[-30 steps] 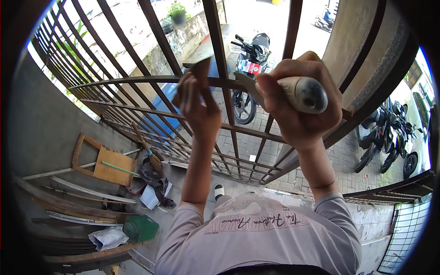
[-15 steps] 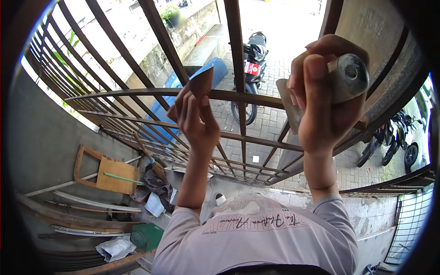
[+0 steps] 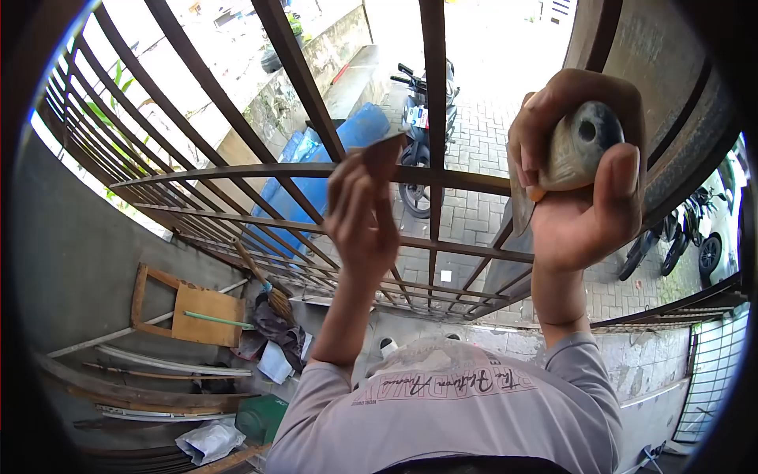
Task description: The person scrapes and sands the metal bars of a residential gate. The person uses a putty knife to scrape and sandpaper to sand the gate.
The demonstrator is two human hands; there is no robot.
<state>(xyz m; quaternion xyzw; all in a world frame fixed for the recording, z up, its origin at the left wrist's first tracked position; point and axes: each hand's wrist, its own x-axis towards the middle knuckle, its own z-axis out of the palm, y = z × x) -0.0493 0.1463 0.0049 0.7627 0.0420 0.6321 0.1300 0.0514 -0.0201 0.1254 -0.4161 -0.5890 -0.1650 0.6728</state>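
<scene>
My left hand (image 3: 363,205) is raised before the brown metal bars (image 3: 466,180), its fingers closed on a small brown sheet (image 3: 384,158) with a pale edge. Further right and higher up, my right hand (image 3: 580,174) is wrapped round the rounded handle (image 3: 580,150) of a tool, whose end has a dark hole. Below that handle, part of a flat grey blade (image 3: 519,207) shows beside my right hand. The two hands are apart.
Beyond the bars are a blue barrel (image 3: 359,134), a parked motorcycle (image 3: 416,150) and more motorcycles (image 3: 683,229) at right. A wooden frame (image 3: 193,308), a broom (image 3: 272,296) and a green bin (image 3: 259,419) stand at lower left.
My left hand has moved right and slightly down with the brown sheet. My right hand has turned the handle and shifted slightly right; its thumb now lies on the handle's right side.
</scene>
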